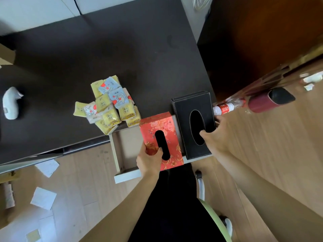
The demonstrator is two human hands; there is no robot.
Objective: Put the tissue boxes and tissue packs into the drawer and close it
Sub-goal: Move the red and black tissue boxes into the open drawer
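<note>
The red floral tissue box (161,140) and the black tissue box (194,123) sit side by side over the open drawer (120,154). The left hand (150,159) clasps the red one, and the right hand (216,137) clasps the black one, thumb in its slot. A heap of tissue packs (108,105) lies on the dark counter (104,49) just beside the drawer.

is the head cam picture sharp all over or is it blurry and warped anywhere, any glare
Head view: sharp in the middle, where the left hand grips the red tissue box and the right hand the black tissue box; print on the tissue packs is soft; wide-angle bending at the edges, where the bottle is smeared; mild sheen on the dark desk, no harsh glare.
</note>
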